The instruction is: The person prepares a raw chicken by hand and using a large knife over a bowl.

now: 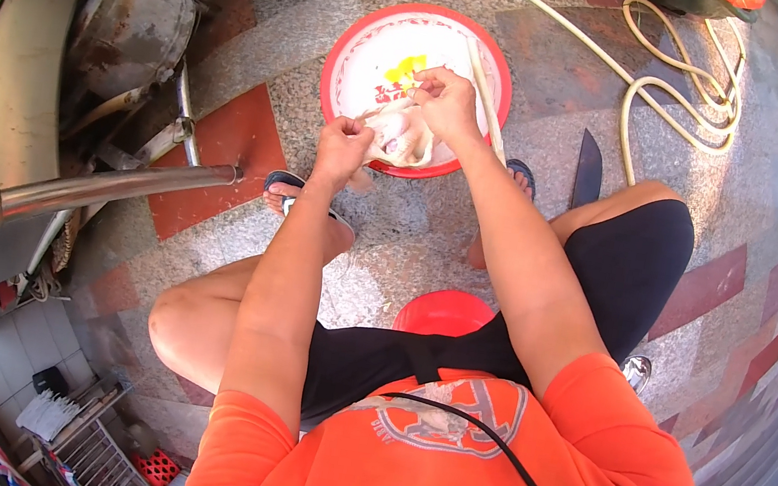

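A pale, wet carcass that looks like plucked poultry (404,133) lies at the near side of a white enamel basin (351,90) with a red rim. The basin's floor bears a yellow and red printed pattern. My left hand (341,149) pinches the carcass's left edge, just over the rim. Above its upper right part is my right hand (447,105), thumb and forefinger brought together. Whether anything small is between those fingertips cannot be made out. A pale hose-like length (485,95) rests across the basin's right side.
A dark knife blade (589,169) lies on the stone floor by my right knee. A cream hose (671,96) coils at upper right. On the left stand a steel tube frame (103,189) and a stained metal drum (136,28). A red plastic thing (445,313) shows beneath me.
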Motion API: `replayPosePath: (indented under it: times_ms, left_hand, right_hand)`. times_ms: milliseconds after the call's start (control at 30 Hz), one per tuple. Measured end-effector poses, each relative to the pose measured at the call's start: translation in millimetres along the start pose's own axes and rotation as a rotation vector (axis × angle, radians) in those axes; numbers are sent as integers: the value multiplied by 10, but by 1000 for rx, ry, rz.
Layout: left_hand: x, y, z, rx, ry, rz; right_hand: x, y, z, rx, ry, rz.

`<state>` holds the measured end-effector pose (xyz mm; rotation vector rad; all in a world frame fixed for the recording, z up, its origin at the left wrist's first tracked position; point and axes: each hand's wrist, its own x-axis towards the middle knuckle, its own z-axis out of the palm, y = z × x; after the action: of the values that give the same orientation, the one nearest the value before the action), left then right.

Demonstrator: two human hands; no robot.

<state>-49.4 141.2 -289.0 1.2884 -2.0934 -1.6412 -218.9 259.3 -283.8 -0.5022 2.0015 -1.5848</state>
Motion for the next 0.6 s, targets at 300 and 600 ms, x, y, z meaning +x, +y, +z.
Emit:
replayPosePath:
  times_ms: [300,600]
  left_hand:
    - [56,-140,-63,-55,23,1]
    - [110,-287,-124,-119,28,-18]
  right_hand:
    - [-450,-42,195,-472,-490,-430]
    - [-565,-318,335,-779,-550,-397]
